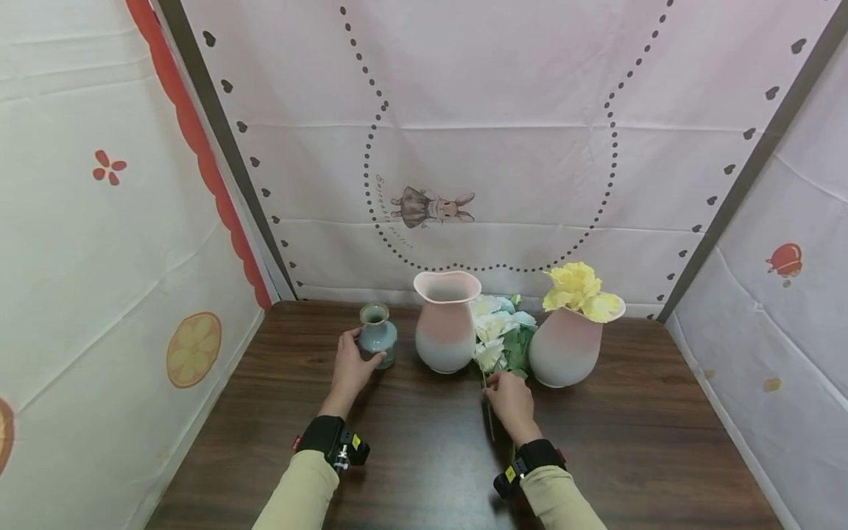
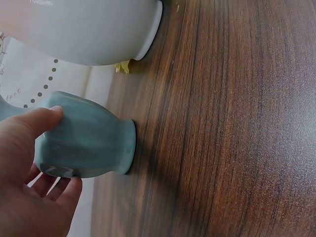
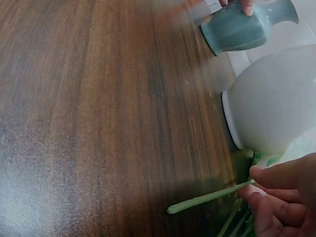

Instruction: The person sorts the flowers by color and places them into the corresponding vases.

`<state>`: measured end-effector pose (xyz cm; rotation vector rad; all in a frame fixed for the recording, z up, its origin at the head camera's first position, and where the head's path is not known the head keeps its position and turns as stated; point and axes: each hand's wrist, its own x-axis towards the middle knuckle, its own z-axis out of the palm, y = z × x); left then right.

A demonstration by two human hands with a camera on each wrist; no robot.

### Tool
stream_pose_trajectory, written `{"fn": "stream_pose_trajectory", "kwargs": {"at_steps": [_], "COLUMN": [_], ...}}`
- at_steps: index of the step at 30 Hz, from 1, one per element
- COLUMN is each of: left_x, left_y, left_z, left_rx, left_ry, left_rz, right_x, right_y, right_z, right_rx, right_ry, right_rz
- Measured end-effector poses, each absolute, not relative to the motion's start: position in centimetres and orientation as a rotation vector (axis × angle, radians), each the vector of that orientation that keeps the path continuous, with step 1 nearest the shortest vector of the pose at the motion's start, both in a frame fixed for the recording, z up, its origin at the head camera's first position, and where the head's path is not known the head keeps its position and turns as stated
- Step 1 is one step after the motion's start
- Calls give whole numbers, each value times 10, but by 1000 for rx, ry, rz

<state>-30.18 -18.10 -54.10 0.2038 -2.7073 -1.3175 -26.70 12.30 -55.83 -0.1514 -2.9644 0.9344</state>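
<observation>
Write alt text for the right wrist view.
A right hand pinches a thin green stem over a brown wood-grain table. Nearby stands a pale round vase; beyond it, the partly visible left hand grips a smaller blue-green vase.

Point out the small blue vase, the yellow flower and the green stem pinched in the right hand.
Small blue vase (image 2: 88, 140): left wrist view, on its body.
Yellow flower (image 1: 575, 288): head view, on its petals.
Green stem (image 3: 207, 198): right wrist view, midway along its bare protruding length.

Slim gap left of the middle pink-white vase, white flowers in the way on its right.
</observation>
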Motion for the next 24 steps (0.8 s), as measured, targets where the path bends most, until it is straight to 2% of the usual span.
{"fn": "stream_pose_trajectory", "kwargs": {"at_steps": [10,24], "left_x": [-302,-303], "left_y": [-179,-181], "left_z": [-541,-542], "left_rx": [217,210], "left_ry": [-2705,-2697], "left_rz": [-1317,-1321], "right_x": [-268,-264], "right_y": [128,133], "right_z": [-561,-538], "right_rx": [-203,-157], "right_ry": [-2896,-2743], "right_rz": [1107,1357]}}
